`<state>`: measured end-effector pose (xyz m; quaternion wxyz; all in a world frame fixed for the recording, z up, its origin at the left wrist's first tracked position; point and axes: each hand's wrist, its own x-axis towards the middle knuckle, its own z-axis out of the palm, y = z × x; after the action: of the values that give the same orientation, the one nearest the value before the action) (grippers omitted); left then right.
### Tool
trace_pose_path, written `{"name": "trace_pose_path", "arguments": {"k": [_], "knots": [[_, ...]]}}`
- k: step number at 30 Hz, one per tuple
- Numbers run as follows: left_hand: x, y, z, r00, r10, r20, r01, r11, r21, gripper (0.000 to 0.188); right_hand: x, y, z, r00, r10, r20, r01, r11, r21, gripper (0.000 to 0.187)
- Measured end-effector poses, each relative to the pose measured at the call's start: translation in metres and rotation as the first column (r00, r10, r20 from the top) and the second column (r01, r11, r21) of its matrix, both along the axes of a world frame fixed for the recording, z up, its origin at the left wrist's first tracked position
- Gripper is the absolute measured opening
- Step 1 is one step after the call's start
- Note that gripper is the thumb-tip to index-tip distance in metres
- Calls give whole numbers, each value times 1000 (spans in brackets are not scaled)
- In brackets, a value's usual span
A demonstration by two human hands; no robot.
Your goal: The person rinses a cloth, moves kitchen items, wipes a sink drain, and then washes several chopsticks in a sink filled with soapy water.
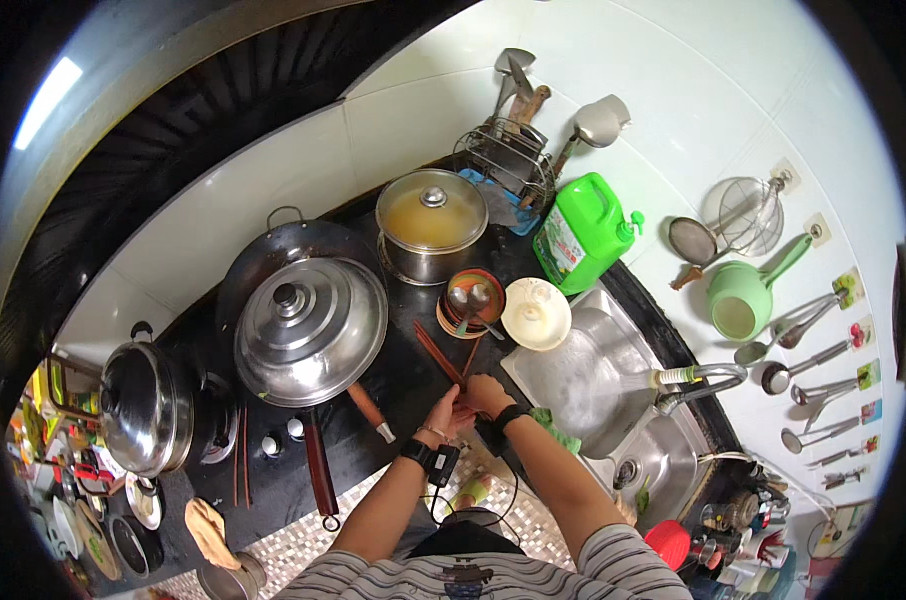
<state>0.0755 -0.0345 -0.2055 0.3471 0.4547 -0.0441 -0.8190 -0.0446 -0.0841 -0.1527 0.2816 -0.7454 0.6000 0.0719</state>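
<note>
A bunch of brown chopsticks (pixel 437 352) slants up and left from between my two hands, at the counter's front edge. Round their lower ends, my left hand (pixel 447 412) is closed. My right hand (pixel 487 396) presses in from the other side, its fingers curled over the same ends and partly hiding them. One stick leans apart toward the stacked orange-brown bowls (pixel 451 318) just beyond. Two metal spoons (pixel 460 297) lie in the top bowl. Beside it sits a cream lidded bowl (pixel 537 314), close to the sink.
Left of my hands, a wok under a domed steel lid (pixel 311 335) points its long handle (pixel 319 465) toward me. A glass-lidded pot (pixel 432 212) and a green jug (pixel 585 235) stand behind. On the right is a steel sink (pixel 573 375) with a faucet (pixel 703 375).
</note>
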Motion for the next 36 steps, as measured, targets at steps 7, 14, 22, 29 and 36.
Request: {"name": "trace_pose_path", "arguments": {"k": [7,14,22,29,36], "knots": [[-4,-19,-28,455,110,884,365,882,-298,28,-86,46,43,988,148,33,-149,988,29,29],[-53,-42,47,-138,132,982,619,785,-18,38,-194,98,92,993,-103,-48,114,929,353,37],[-67,-65,-2,-361,152,920,671,727,144,30,-228,92,45,884,-435,-171,408,897,-171,58],[-85,3,52,616,-334,714,653,723,-226,35,-177,112,40,745,-471,473,369,881,297,37],[-144,74,71,639,-346,687,725,569,-388,28,-172,120,67,278,-762,585,346,648,679,20]]}}
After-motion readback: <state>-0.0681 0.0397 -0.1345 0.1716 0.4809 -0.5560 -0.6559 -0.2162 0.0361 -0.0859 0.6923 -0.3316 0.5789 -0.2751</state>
